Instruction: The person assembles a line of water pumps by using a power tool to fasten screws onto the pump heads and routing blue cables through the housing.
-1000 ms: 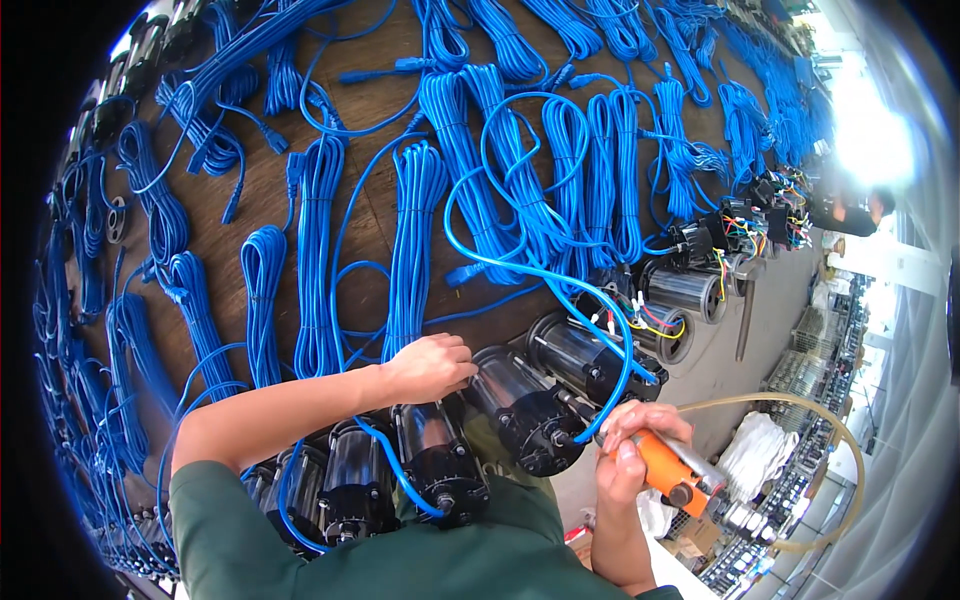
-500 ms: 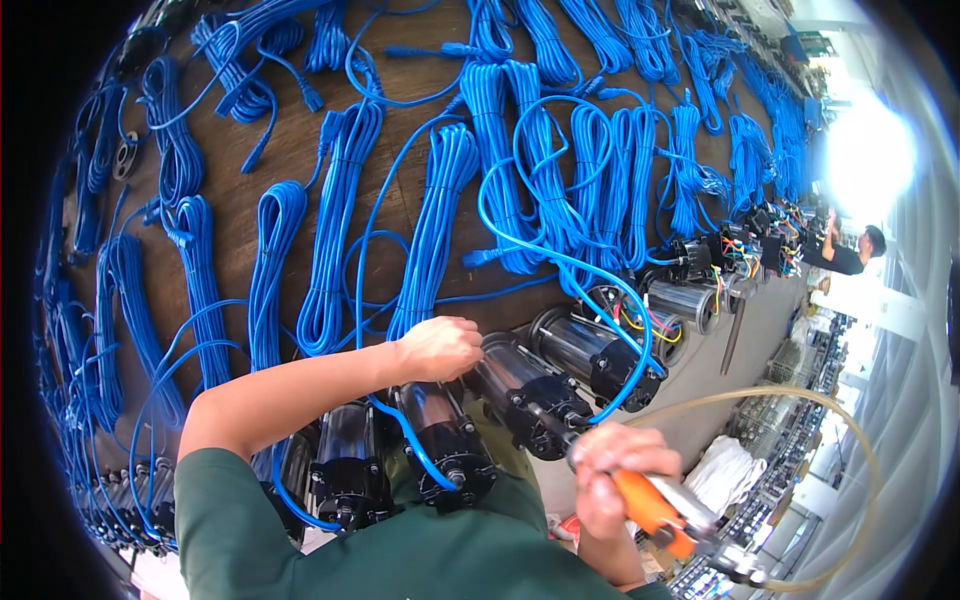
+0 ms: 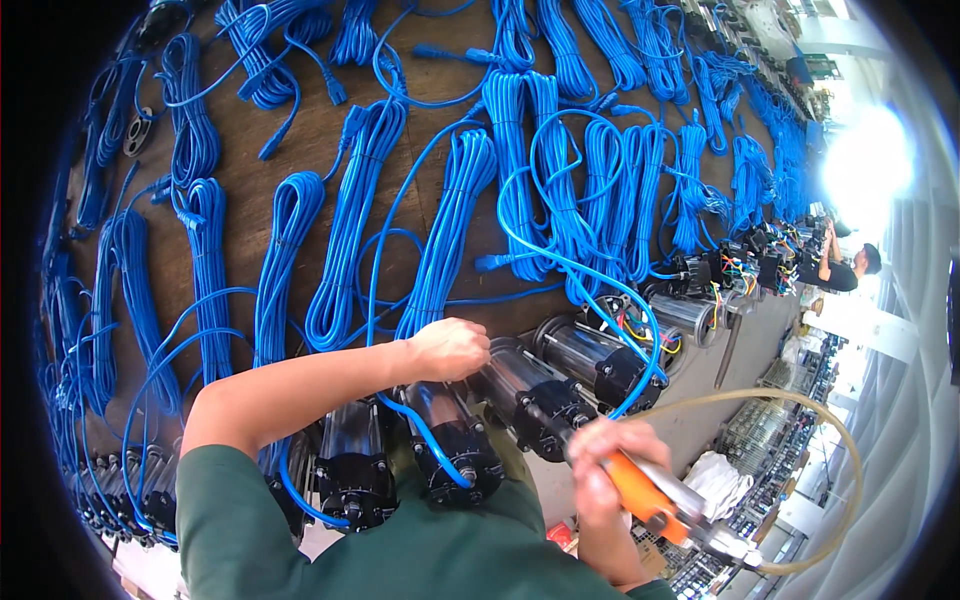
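Left hand (image 3: 448, 348): closed, knuckles up, resting on the rear end of a steel motor (image 3: 445, 420) that lies on the dark tabletop (image 3: 300, 130). What the fingers pinch cannot be told; a blue cable (image 3: 425, 435) runs out from under this hand and along the motor toward its black end cap.

Right hand (image 3: 600, 462): closed around the orange grip of a pneumatic driver (image 3: 655, 505). The tool's dark bit points up-left at the black end of the next motor (image 3: 530, 385), touching it or just short of it. A tan hose (image 3: 830, 440) loops from the tool's rear.

Motors lie side by side in a row along the near edge of the tabletop, black caps toward the person. A further motor (image 3: 600, 358) sits just beside the one under the bit, with a blue lead arching over it.

Coiled blue cables (image 3: 345, 230) cover the tabletop beyond the row. Another person (image 3: 845, 268) works at the far right end.
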Action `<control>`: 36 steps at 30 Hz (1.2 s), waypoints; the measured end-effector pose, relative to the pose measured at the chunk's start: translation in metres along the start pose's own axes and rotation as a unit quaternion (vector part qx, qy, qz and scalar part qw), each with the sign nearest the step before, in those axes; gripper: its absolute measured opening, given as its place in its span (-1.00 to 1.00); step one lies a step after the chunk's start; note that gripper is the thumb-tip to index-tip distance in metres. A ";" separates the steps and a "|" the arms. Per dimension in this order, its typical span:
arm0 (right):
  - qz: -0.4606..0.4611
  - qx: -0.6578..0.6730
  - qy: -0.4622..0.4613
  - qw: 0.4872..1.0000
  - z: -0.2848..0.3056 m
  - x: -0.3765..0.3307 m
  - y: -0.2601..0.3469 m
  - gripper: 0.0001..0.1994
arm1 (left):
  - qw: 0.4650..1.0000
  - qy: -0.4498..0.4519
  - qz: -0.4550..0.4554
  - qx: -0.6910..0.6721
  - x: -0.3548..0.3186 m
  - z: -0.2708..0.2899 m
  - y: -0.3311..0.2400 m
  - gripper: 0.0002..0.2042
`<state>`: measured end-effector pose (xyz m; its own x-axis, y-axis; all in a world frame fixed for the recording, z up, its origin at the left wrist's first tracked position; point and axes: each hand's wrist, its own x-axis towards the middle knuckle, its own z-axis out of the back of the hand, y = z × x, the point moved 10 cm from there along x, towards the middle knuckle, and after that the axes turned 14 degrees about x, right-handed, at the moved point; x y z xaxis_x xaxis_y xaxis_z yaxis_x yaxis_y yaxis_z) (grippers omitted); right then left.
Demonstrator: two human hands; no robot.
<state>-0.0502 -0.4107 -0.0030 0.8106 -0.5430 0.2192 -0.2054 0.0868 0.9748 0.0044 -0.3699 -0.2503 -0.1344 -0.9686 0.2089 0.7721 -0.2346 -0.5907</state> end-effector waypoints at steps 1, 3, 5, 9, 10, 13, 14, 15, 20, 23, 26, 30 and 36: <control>0.025 0.024 -0.004 0.999 0.006 0.000 0.016 -0.61 | 1.000 0.009 0.005 -0.005 0.001 -0.001 0.000 -0.92; 0.084 0.061 -0.041 0.994 0.029 -0.003 0.054 -0.60 | 0.995 0.076 0.055 -0.036 0.008 -0.011 0.011 -0.91; 0.157 0.053 -0.122 0.979 0.061 -0.006 0.085 -0.61 | 0.994 0.065 0.052 -0.075 0.021 -0.002 0.014 -0.84; 0.170 0.021 -0.215 0.961 0.098 -0.009 0.063 -0.60 | 0.990 0.028 -0.021 -0.136 0.065 0.010 0.003 -0.80; 0.151 0.004 -0.221 0.963 0.098 -0.009 0.044 -0.60 | 0.987 0.056 -0.053 -0.144 0.072 -0.002 0.000 -0.81; 0.113 0.014 -0.183 0.977 0.084 -0.004 -0.001 -0.63 | 0.984 0.097 -0.116 -0.099 0.088 -0.021 -0.005 -0.84; 0.104 0.003 -0.166 0.981 0.081 -0.002 -0.008 -0.65 | 0.983 0.105 -0.131 -0.072 0.091 -0.024 -0.008 -0.85; 0.106 0.006 -0.167 0.980 0.081 -0.003 -0.009 -0.66 | 0.982 0.121 -0.125 -0.075 0.092 -0.018 -0.010 -0.89; 0.087 0.028 -0.151 0.984 0.085 -0.001 -0.016 -0.68 | 0.982 0.136 -0.118 -0.057 0.097 -0.011 -0.019 -0.89; 0.070 0.039 -0.087 0.993 0.082 0.004 -0.021 -0.68 | 0.984 0.170 -0.053 0.019 0.089 -0.001 -0.019 -0.89; 0.029 0.053 -0.043 0.997 0.078 0.006 -0.023 -0.71 | 0.974 0.218 0.042 0.044 0.062 0.041 -0.021 -0.89; 0.078 0.083 0.011 0.993 0.081 0.011 0.017 -0.67 | 0.943 0.193 0.228 0.146 0.020 0.140 -0.060 -0.86; 0.122 0.197 0.126 0.965 0.096 -0.015 0.069 -0.65 | 0.886 -0.311 0.324 0.115 -0.022 0.208 -0.265 -0.84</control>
<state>-0.1292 -0.4763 0.0565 0.8092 -0.3225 0.4911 -0.5590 -0.1658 0.8124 -0.0677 -0.2695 0.0637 0.6968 -0.6441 0.3156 0.6777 0.4470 -0.5840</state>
